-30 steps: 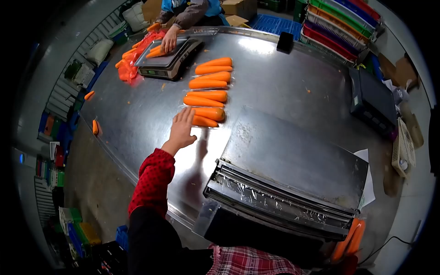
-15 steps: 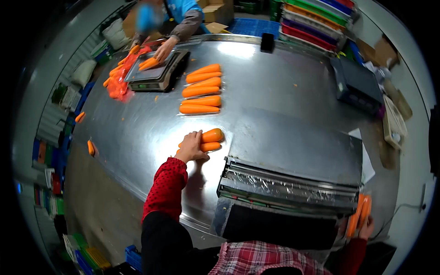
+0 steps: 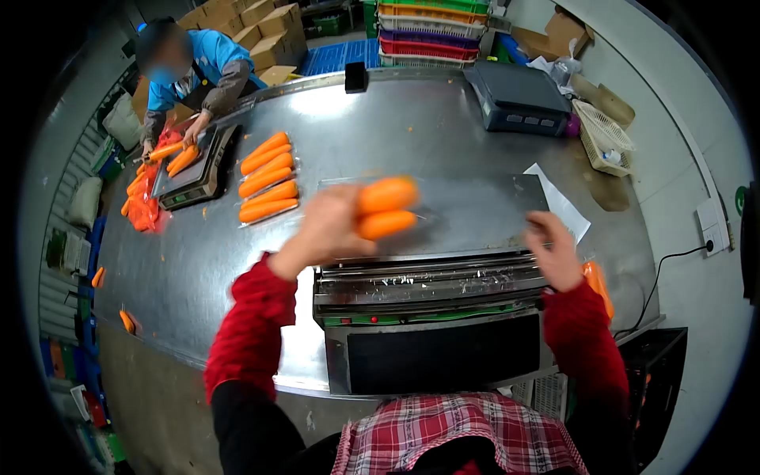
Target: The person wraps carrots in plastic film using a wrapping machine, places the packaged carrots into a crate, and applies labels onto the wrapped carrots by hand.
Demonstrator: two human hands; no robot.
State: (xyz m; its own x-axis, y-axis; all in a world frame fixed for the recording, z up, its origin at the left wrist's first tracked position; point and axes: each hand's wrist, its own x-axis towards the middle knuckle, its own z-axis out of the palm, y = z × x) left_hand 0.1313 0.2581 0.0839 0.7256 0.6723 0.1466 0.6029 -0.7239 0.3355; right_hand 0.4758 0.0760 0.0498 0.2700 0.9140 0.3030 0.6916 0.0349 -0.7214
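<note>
My left hand [image 3: 328, 226] is closed around a pair of carrots [image 3: 388, 210], held above the flat metal plate [image 3: 483, 202] of a wrapping machine. Motion blurs that hand and the carrots. Over the plate's right end, my right hand [image 3: 554, 249] has loosely curled fingers with a gap at the thumb, and I see nothing between them. Below the plate run the machine's metal rollers [image 3: 435, 277], with shreds of clear film on them. Just beyond my right wrist lie more carrots [image 3: 598, 289], partly hidden by the sleeve.
Several carrots [image 3: 267, 178] lie in pairs on clear packaging at left centre. A co-worker [image 3: 218, 59] handles carrots at a scale [image 3: 190, 182] beside a red bag [image 3: 144, 210]. A dark grey device [image 3: 518, 95], a white basket [image 3: 602, 142] and a phone-like black object [image 3: 355, 77] are farther back.
My left hand has lifted the carrot pair off the table and carried it right, over the machine. The right hand has left the carrots at the right and come up to the plate. The view has shifted.
</note>
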